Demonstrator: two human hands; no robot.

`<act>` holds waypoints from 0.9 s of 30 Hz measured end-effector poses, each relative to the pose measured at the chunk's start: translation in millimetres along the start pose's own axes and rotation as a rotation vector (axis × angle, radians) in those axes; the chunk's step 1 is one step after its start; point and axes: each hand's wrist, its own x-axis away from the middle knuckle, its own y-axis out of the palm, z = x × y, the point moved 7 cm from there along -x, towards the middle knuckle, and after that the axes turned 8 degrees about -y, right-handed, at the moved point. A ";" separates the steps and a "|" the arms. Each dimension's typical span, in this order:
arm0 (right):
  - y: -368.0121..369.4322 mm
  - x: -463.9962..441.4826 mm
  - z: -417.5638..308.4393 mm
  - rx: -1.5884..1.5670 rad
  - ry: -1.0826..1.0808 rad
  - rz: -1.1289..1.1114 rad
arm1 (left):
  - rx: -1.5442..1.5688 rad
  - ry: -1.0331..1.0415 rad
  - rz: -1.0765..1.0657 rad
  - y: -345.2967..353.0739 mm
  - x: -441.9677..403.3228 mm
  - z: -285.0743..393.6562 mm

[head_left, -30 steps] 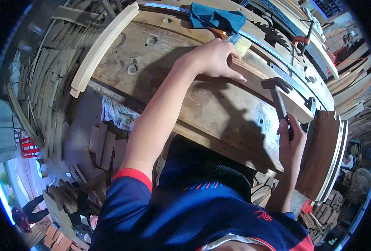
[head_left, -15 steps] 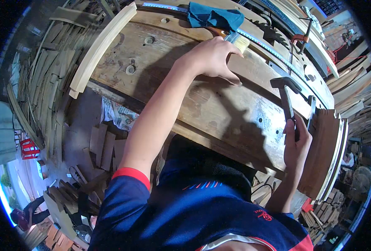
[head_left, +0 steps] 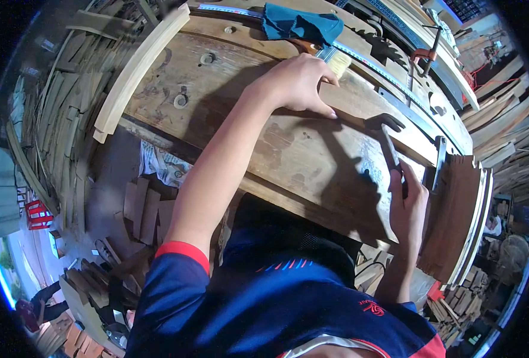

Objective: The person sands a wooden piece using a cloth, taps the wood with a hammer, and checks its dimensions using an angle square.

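My left hand is over the left part of a wooden strip, its thumb on the near side and its fingers on the far side. My right hand is wrapped round the handle of a hammer. The dark hammer head is low over the strip, to the right of my left hand; whether they touch is unclear. Both are on the worn wooden workbench. Beyond my left hand are a pale-bristled brush and a teal cloth.
A pale moulded strip overhangs the bench's left end. A measuring tape runs behind the brush. On the right are a clamp and stacked moulded boards. A red stool and a person are at far left.
The hammer rose and moved right between the earlier frames, then came back down and left to the strip. My left hand has stayed over the strip.
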 end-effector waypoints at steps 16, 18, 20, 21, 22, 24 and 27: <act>-18.3 8.0 26.9 0.027 0.015 0.038 | 0.026 0.019 0.024 -1.3 0.5 3.5; -18.6 10.4 31.1 -0.052 0.037 0.043 | 0.023 0.015 0.017 -4.3 2.5 1.3; -20.1 14.2 32.8 -0.077 0.102 0.063 | 0.007 0.019 0.006 -2.2 1.0 2.8; -19.6 15.5 32.4 -0.047 0.070 0.066 | 0.016 0.027 0.011 -0.8 1.8 2.5; -17.7 15.9 33.1 -0.018 0.037 0.073 | 0.021 0.037 0.016 -1.1 2.2 2.3; -20.7 17.3 35.7 0.000 0.026 0.111 | 0.010 0.038 0.017 -2.6 0.7 4.0; -27.5 22.0 43.6 -0.021 0.105 0.207 | -0.006 0.003 0.002 -2.1 2.4 3.9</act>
